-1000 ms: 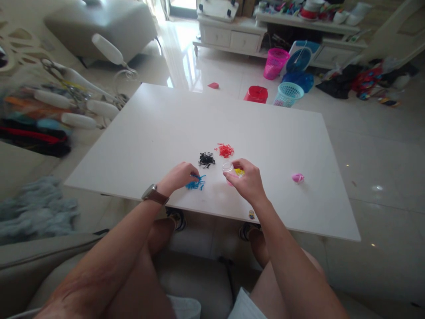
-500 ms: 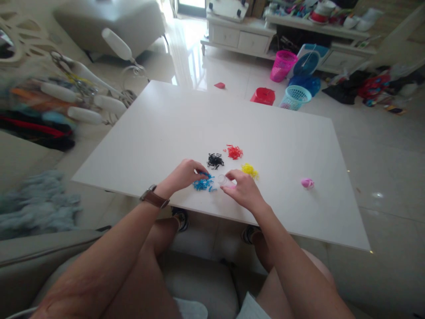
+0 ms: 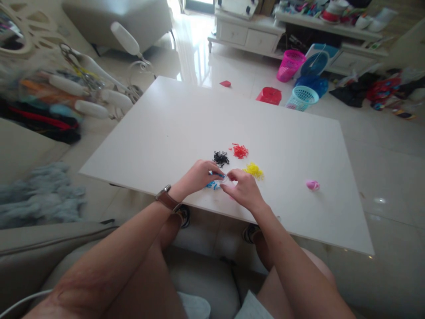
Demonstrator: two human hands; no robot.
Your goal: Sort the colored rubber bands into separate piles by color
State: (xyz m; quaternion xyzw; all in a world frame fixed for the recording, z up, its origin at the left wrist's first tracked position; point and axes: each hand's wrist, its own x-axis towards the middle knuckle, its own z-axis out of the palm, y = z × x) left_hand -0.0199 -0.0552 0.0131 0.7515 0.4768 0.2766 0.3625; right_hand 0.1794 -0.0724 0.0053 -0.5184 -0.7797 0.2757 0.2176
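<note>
On the white table lie small heaps of tiny pieces: black, red, yellow and blue. My left hand, with a brown watch at the wrist, is pinched over the blue heap. My right hand is closed round a small clear jar, tipped toward the blue pieces. The two hands almost touch.
A pink lid-like object lies at the right of the table. Beyond the table, a red tub, a turquoise basket and a pink basket stand on the floor. A cluttered rack is at the left.
My right hand has carried the jar leftward from the yellow heap to the blue heap. My left hand stayed on the blue pieces and now meets the jar's mouth.
</note>
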